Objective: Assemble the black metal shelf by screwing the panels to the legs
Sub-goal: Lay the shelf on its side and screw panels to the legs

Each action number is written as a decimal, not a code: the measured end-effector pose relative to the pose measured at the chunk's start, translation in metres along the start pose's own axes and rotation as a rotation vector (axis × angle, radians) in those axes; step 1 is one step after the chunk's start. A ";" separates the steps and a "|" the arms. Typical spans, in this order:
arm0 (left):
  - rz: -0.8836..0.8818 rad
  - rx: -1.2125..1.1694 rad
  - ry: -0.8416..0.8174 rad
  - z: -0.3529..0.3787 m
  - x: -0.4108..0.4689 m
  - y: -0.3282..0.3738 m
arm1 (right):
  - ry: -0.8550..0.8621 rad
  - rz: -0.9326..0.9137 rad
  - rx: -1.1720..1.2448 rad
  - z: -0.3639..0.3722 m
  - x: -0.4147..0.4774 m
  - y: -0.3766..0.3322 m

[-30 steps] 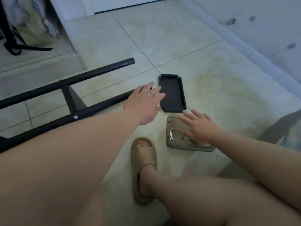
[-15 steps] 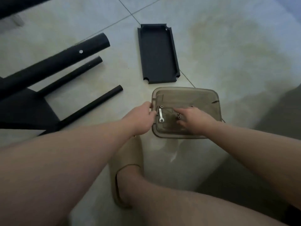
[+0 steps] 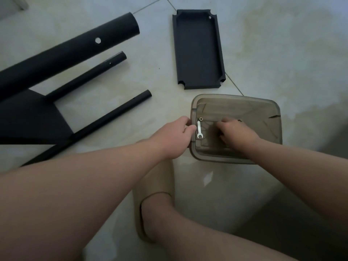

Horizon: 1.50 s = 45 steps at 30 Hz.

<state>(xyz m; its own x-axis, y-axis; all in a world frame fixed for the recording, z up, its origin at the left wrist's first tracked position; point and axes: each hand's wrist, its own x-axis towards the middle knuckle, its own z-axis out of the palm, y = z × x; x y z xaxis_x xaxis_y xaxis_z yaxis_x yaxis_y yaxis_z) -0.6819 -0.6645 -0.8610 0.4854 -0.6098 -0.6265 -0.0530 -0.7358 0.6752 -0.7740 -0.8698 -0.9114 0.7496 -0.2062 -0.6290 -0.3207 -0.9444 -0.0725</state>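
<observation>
— Lying where is the black panel [image 3: 197, 49] found?
— Flat on the floor [image 3: 282, 53], just beyond the brown tray [image 3: 263, 113], with the legs [image 3: 66, 53] to its left.
— And the hands?
— The tray's rim is gripped by the left hand [image 3: 177, 136]; whether anything is held by the right hand [image 3: 237, 132], curled beside the wrench [image 3: 199, 129], cannot be told.
</observation>
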 end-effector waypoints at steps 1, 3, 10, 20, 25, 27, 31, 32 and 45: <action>-0.004 -0.001 -0.004 0.000 0.000 0.000 | -0.004 -0.011 -0.016 0.000 0.000 0.000; -0.010 -0.011 -0.008 0.000 -0.001 -0.001 | -0.014 -0.031 -0.058 0.001 -0.001 -0.001; -0.017 -0.003 -0.010 -0.001 -0.002 0.001 | -0.004 -0.054 -0.141 -0.005 -0.005 -0.006; -0.077 0.219 0.000 -0.044 -0.031 0.021 | 0.189 -0.147 0.123 -0.056 -0.044 -0.032; -0.072 0.232 0.046 -0.095 -0.082 0.038 | 0.380 -0.187 0.217 -0.113 -0.077 -0.068; -0.091 0.201 0.076 -0.115 -0.109 0.040 | 0.461 -0.232 0.242 -0.137 -0.095 -0.091; -0.150 -0.005 0.169 -0.158 -0.170 0.042 | 0.576 -0.340 0.316 -0.184 -0.136 -0.147; -0.175 -0.112 0.218 -0.170 -0.190 0.042 | 0.590 -0.365 0.335 -0.195 -0.147 -0.162; -0.147 -1.161 0.166 -0.239 -0.327 -0.019 | 0.537 -0.694 0.412 -0.250 -0.220 -0.361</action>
<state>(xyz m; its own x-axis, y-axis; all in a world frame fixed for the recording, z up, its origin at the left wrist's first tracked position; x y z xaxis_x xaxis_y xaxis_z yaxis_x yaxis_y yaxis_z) -0.6309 -0.3806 -0.5754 0.5328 -0.4329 -0.7271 0.7961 -0.0348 0.6041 -0.6786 -0.5476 -0.5530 0.9805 0.1771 0.0858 0.1914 -0.7576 -0.6240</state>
